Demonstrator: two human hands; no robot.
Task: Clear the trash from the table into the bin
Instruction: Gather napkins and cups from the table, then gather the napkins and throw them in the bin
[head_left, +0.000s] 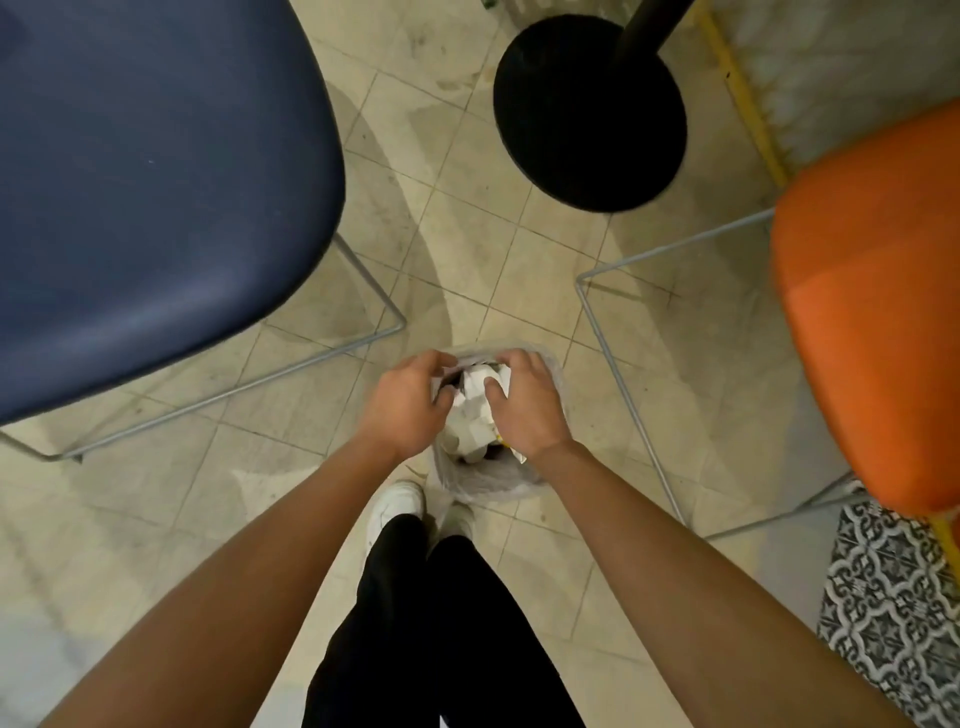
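Looked straight down on a small bin (491, 488) lined in clear plastic, set on the beige tiled floor (519, 270) just ahead of two white shoes (395, 506) and black trousers (441, 623). Stood with both bare forearms stretched down to its mouth. Held the left hand (408, 402) over the left rim, fingers curled inward and close together, thumb bent toward the middle; could not tell whether gripping the liner's edge, a scrap, or nothing at all. Gripped crumpled white paper (475, 387) with the right hand (527, 408), fingers bent over its far side, thumb pressed onto its near face. Found that paper right at the bin's opening, between the two hands, on or just above more pale wads (467, 441) deeper inside. Noted a yellow-edged scrap (517, 457) under the right wrist and something dark beside the left fingertips, too shadowed to name. Saw, on the left, a dark blue chair seat (156, 182) on thin grey wire legs; on the right, an orange chair seat (872, 322) on similar legs. Made out a black round pedestal base (587, 119) with a black pole (649, 31) rising from it, well beyond the bin. Caught a grey-and-white patterned tile patch (893, 618) at the lower right corner, below the orange seat.
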